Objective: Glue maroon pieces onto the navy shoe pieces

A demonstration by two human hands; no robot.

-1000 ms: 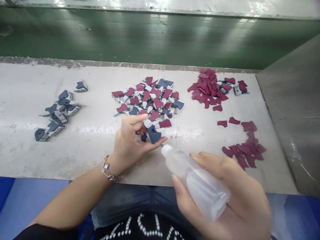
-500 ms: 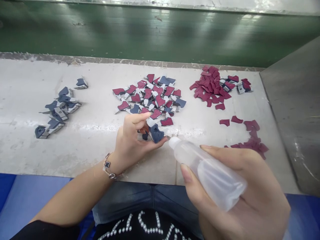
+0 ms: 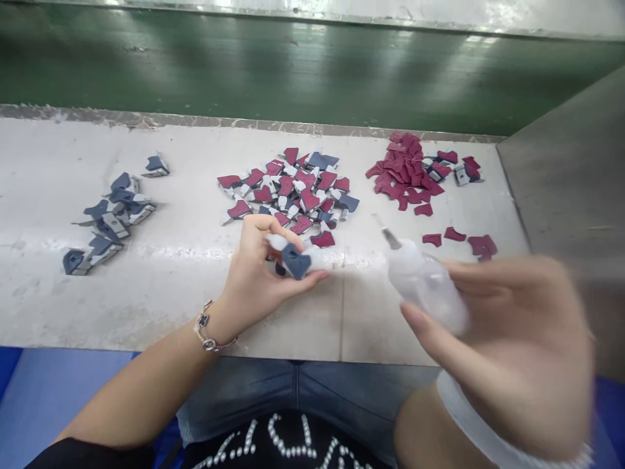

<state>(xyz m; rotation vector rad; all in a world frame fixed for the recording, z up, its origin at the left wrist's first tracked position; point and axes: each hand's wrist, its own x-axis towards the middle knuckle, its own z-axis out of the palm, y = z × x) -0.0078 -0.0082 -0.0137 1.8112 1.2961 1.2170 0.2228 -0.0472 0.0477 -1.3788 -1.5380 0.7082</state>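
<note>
My left hand [image 3: 258, 267] is closed around a small blue-and-white plastic part [image 3: 295, 262], its blue face turned up toward me; a second dark piece shows between the fingers. In my right hand [image 3: 517, 339], blurred by motion, is a translucent squeeze bottle [image 3: 426, 284] with a thin metal needle tip [image 3: 390, 238] pointing up and to the left, apart from the part. Just beyond my left hand lies a heap of blue-and-white parts [image 3: 293, 189], many with maroon pieces on their faces.
Several blue-and-white parts [image 3: 111, 225] lie at the left of the table [image 3: 185, 293]. Loose maroon pieces [image 3: 405, 169] are heaped at the right, with a few more nearer me. A green wall [image 3: 244, 78] runs along the back; a metal panel [image 3: 566, 176] bounds the right side.
My right hand has pulled the bottle away to the right, so its needle tip has left the blue-and-white part. My left hand keeps its hold with the part slightly turned.
</note>
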